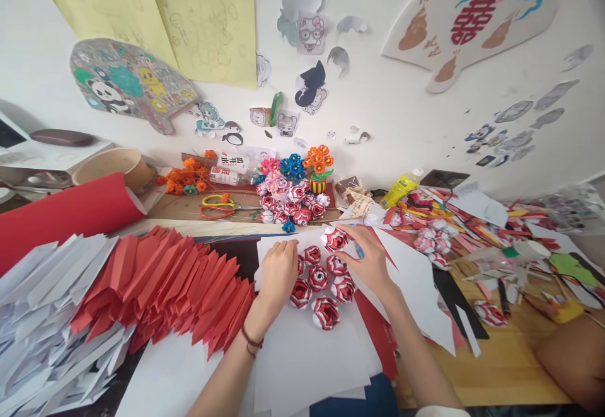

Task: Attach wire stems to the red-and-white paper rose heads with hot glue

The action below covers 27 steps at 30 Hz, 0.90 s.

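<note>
Several red-and-white paper roses point(322, 281) lie in a cluster on white paper sheets point(302, 354) in front of me. My left hand point(278, 272) rests fingers down on the sheet, touching the left side of the cluster. My right hand point(368, 256) reaches over the cluster's right side, its fingertips on the topmost paper rose point(334, 239). Neither hand lifts anything that I can see.
Folded red paper strips point(184, 291) and white strips point(42, 316) are piled at left, with a red paper roll point(66, 212) behind. More roses point(290, 206), colourful paper flowers point(307, 165), scissors point(218, 206) and a yellow bottle point(399, 189) stand near the wall. Scraps point(472, 228) clutter the right.
</note>
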Available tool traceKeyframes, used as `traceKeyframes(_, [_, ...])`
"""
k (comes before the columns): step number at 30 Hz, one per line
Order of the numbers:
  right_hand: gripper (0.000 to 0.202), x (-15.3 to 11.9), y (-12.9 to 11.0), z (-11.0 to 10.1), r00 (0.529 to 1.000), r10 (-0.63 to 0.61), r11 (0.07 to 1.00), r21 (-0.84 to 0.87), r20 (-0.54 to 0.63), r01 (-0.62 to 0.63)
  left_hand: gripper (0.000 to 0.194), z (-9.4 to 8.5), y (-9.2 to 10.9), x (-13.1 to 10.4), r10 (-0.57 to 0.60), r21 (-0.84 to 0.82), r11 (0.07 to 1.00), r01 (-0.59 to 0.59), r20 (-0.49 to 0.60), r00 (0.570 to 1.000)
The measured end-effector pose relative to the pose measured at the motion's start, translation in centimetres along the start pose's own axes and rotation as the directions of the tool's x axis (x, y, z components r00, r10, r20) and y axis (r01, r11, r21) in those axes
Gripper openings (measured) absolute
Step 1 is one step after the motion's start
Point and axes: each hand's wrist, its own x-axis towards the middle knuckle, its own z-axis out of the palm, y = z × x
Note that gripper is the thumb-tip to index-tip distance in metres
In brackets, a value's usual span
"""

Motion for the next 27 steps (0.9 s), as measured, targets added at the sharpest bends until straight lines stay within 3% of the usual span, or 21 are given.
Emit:
traceKeyframes(3, [0.049, 0.6, 1.0, 0.1, 0.992, 0.091, 0.996, 0.009, 0.081, -0.092, 0.025, 0.1, -0.1, 0.0, -0.002, 0.000, 1.000, 0.002, -0.004, 1.000])
traceKeyframes(8, [0.051, 1.0, 4.3, 1.5, 0.930, 0.280, 0.960, -0.042, 0.239, -0.278, 0.026, 0.0, -0.3, 0.2, -0.018, 0.008, 1.000, 0.018, -0.016, 1.000])
traceKeyframes(11, [0.049, 0.6, 5.9, 2.3, 0.898, 0.318, 0.946, -0.037, 0.305, -0.322, 0.026, -0.2, -0.4, 0.2, -0.030, 0.011, 0.999, 0.030, -0.019, 0.999])
traceKeyframes(15, [0.045, -0.1, 6.3, 2.1, 0.861, 0.304, 0.935, 0.043, 0.407, -0.351, 0.026, -0.3, -0.5, 0.3, -0.058, 0.012, 0.998, 0.059, -0.022, 0.998])
traceKeyframes(19, [0.038, -0.4, 6.0, 2.1, 0.855, 0.315, 0.911, 0.121, 0.412, -0.394, 0.026, -0.3, -0.7, 0.4, -0.074, 0.008, 0.997, 0.074, -0.017, 0.997])
traceKeyframes(27, [0.043, -1.1, 6.5, 3.8, 0.871, 0.345, 0.879, 0.204, 0.350, -0.430, 0.026, -0.3, -1.2, 0.6, -0.069, 0.032, 0.997, 0.071, -0.052, 0.996])
